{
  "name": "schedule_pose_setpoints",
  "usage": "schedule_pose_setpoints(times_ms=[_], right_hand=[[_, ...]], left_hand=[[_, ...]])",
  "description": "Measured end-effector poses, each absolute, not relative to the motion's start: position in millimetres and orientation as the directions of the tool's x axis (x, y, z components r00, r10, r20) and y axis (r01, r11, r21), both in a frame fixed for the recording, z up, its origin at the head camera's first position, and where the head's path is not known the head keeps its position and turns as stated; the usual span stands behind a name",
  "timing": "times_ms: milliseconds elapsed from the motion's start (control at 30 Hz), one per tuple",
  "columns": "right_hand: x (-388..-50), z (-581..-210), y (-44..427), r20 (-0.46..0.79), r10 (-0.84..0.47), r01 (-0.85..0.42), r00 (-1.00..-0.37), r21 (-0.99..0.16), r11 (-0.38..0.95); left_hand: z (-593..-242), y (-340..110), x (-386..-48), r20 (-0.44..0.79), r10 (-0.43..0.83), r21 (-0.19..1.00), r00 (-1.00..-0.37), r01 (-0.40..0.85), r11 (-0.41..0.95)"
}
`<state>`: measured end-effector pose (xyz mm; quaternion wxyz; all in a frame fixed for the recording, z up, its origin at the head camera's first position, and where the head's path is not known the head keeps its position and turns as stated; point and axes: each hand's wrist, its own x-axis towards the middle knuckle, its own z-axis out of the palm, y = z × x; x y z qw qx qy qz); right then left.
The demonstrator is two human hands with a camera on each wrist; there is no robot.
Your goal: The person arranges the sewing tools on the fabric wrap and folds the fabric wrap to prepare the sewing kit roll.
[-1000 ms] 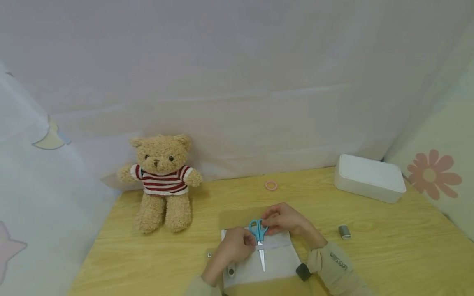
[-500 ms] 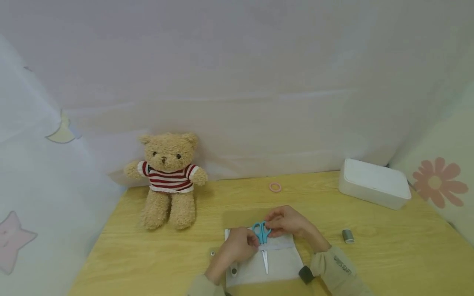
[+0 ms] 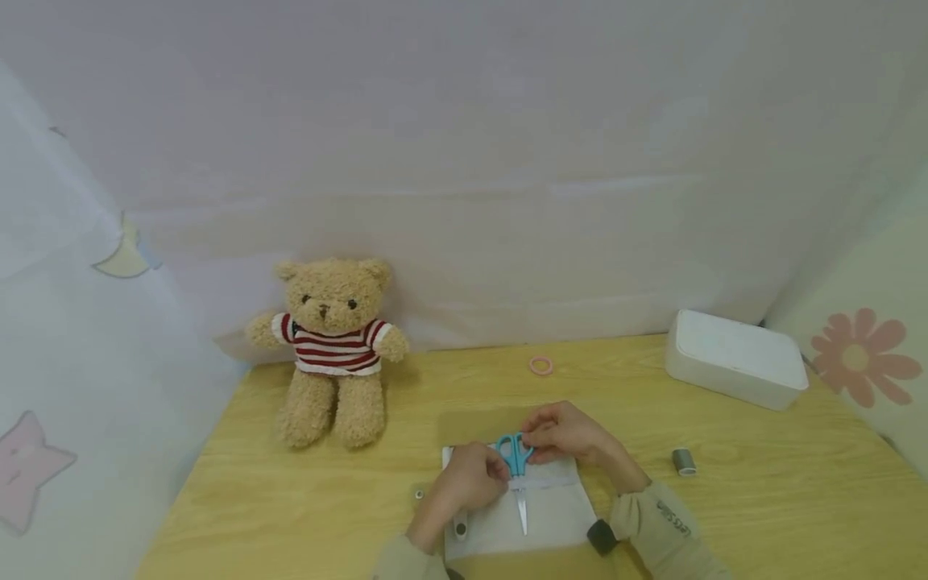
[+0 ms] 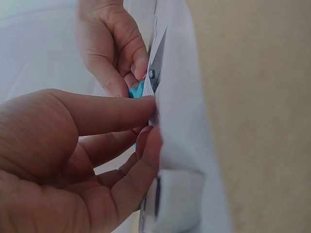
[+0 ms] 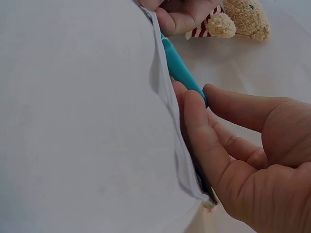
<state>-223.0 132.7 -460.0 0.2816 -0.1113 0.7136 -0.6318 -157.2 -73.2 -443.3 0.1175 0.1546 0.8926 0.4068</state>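
Teal-handled scissors (image 3: pixel 515 461) lie on a white cloth (image 3: pixel 554 519), their blades running under a pale band (image 3: pixel 549 483) across it. My right hand (image 3: pixel 568 433) pinches one handle loop between thumb and fingers; the right wrist view shows the teal handle (image 5: pixel 181 70) at the fingertips. My left hand (image 3: pixel 471 477) pinches the band beside the scissors, thumb against fingers, as the left wrist view shows near the metal blade (image 4: pixel 157 65). Below the left hand sits a white roll-like piece (image 3: pixel 461 528) with a dark hole, partly hidden by that hand.
A teddy bear (image 3: pixel 337 346) in a striped sweater sits at the back left. A pink ring (image 3: pixel 540 366) lies at the back, a white box (image 3: pixel 735 354) at the back right. A grey thread spool (image 3: pixel 684 461) is on the right, a small round item (image 3: pixel 419 495) on the left.
The head view has shifted slightly, so everything appears a little further right. Both hands keep their hold, and the scissors stay in about the same place under the band.
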Motion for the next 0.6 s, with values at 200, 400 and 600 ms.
schedule_pose_setpoints(times_ms=[200,400,600], right_hand=[[-220.7,-460.7,129.0,-0.27,-0.523,0.197,-0.808,-0.961,0.192],[-217.7,-460.5,127.2,-0.268,-0.528,0.173,-0.806,-0.959,0.223],[-220.4,-454.6,131.7,-0.256,-0.525,0.151,-0.811,-0.96,0.234]], left_hand=[[-444.2,-75.8,-152.8,-0.089,0.361,0.766,-0.928,0.168,0.621],[-443.8,-76.3,-146.7,-0.095,0.348,0.763,-0.933,0.156,0.627],[-438.9,-72.1,-153.4,-0.075,0.359,0.735,-0.93,0.192,0.65]])
